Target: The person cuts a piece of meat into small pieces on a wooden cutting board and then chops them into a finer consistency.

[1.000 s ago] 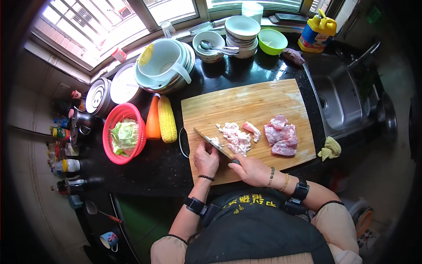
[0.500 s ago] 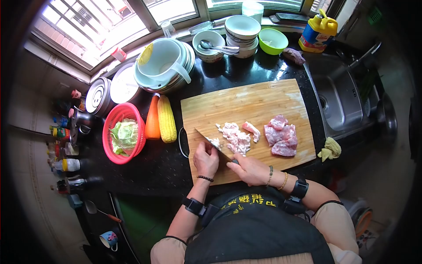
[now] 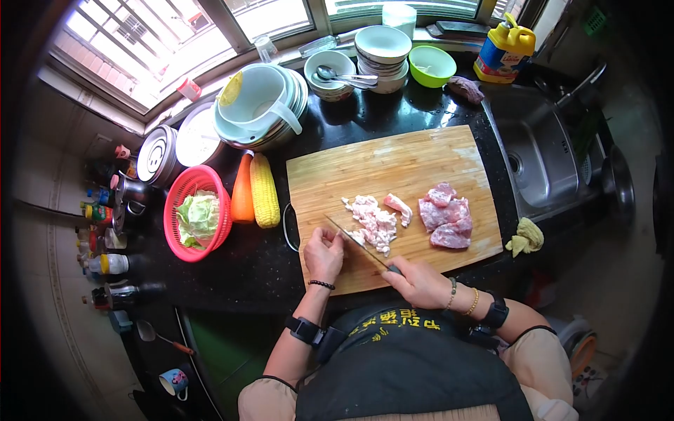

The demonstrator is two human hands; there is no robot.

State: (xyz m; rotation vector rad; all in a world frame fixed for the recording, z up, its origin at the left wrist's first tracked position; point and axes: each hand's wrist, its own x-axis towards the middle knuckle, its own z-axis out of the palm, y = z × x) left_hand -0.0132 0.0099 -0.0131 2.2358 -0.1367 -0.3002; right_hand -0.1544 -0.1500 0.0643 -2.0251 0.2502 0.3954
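Observation:
My right hand [image 3: 420, 282] grips the dark handle of a kitchen knife [image 3: 358, 242], its blade slanting up and left over the wooden cutting board [image 3: 393, 161]. Just left of the blade is my left hand [image 3: 324, 255], with fingers curled and thumb drawn in; whatever it pinches, if anything, is hidden. Beyond the blade lies a pile of chopped pale pink meat [image 3: 374, 223]. A narrow meat strip [image 3: 399, 208] rests beside that pile. Larger raw meat pieces [image 3: 446, 216] sit farther right on the board.
Left of the board are a yellow corn cob [image 3: 265, 191], an orange carrot [image 3: 243, 188] and a red basket [image 3: 226, 228] of cabbage. Stacked bowls [image 3: 382, 45] stand behind. A sink [image 3: 540, 161] and crumpled yellow-green cloth [image 3: 526, 237] are on the right.
My right hand and the knife have moved right and slightly toward me, the blade tip coming away from the left. My left hand has shifted slightly left, its fingers still curled.

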